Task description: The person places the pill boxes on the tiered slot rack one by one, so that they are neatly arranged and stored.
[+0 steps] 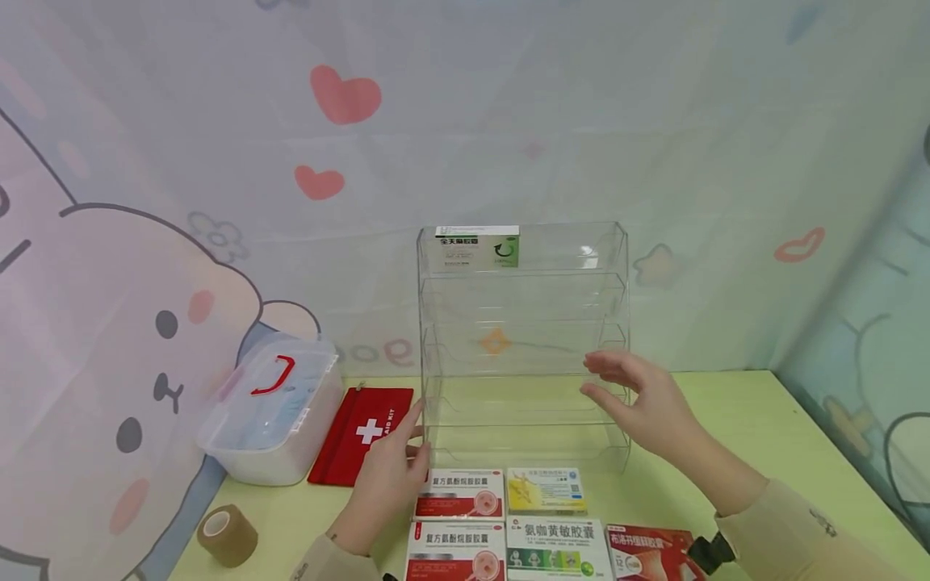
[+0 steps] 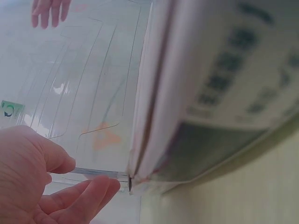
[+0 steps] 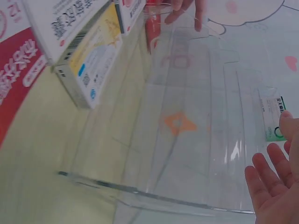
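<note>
A clear tiered acrylic rack (image 1: 523,403) stands upright on the table. One white-and-green medicine box (image 1: 477,248) sits at the left of its top tier. My left hand (image 1: 388,468) is at the rack's lower left side; in the left wrist view its thumb (image 2: 60,161) and fingers (image 2: 100,189) lie on either side of the panel edge, pinching it. Beside the rack's right side, my right hand (image 1: 643,395) is raised with thumb and fingers apart, holding nothing. Before the rack lie two red-and-white boxes (image 1: 459,494), a yellow box (image 1: 546,490), a white-and-green box (image 1: 558,550) and a red box (image 1: 650,553).
Left of the rack lies a red first-aid pouch (image 1: 363,436), next to a lidded translucent bin (image 1: 272,403) with a red handle. A brown tape roll (image 1: 228,535) stands at the front left. Behind the pale green table (image 1: 741,428) hangs a printed cloth (image 1: 508,121).
</note>
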The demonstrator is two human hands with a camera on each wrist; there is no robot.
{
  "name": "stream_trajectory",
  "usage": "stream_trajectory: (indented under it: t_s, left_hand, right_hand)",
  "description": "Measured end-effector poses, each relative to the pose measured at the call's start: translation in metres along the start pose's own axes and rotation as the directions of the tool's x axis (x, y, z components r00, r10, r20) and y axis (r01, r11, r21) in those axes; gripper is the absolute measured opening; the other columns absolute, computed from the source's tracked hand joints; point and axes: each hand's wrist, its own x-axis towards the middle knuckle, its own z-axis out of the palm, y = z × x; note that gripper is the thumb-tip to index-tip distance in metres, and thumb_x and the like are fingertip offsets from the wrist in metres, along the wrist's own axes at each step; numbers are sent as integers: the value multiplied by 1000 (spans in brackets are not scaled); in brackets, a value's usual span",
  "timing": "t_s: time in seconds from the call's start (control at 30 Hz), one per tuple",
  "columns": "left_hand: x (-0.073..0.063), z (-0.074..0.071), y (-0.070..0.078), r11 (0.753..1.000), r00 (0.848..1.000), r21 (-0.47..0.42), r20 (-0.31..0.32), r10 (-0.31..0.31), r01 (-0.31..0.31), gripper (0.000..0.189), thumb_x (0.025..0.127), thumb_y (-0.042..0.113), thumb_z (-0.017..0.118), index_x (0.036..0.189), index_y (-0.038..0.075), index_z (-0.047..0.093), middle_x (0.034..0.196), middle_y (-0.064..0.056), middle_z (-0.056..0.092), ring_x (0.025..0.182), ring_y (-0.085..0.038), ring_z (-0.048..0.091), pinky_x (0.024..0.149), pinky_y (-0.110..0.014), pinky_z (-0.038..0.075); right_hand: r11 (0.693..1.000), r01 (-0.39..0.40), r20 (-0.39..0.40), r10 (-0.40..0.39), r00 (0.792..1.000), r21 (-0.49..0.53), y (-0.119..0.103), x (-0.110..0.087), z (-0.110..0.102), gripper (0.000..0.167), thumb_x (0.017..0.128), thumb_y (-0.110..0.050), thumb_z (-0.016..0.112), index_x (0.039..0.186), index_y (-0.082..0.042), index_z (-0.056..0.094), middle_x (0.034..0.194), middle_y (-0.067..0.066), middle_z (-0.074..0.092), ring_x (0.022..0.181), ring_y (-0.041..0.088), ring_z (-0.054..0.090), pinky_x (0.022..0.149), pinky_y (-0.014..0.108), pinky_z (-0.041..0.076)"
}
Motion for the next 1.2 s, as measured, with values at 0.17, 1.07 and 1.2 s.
stream_trajectory:
  t_s: [0.17,1.07,1.2]
  left_hand:
    - [-1,-2,1,1000,1000,5,4,0,0,83,103,20,75,174,32,33,144,-10,74,107,-23,80,87,-39,71]
    - [-1,0,2,1000,1000,0,-1,1,-1,83,103,20,76,174,32,33,146,-11,73,110,-26,80,88,-41,71]
    - [-2,0,1,1000,1000,5,-10,1,-1,83,103,20,76,174,30,34,145,-12,73,109,-26,81,88,-41,71]
  right_hand:
    - [1000,6,-20,-6,1000,-5,16,-28,-3,40,97,-14,86,134,-9,73,126,7,81,112,22,79,100,2,51]
    - [878,-478,456,415,787,26,73,-137,-24,55,102,-39,79,150,-18,64,154,7,68,139,37,65,99,34,65]
    - [856,-514,555,401,729,57,83,-144,-29,61,100,-33,82,153,-11,61,157,17,63,140,44,61,99,57,66]
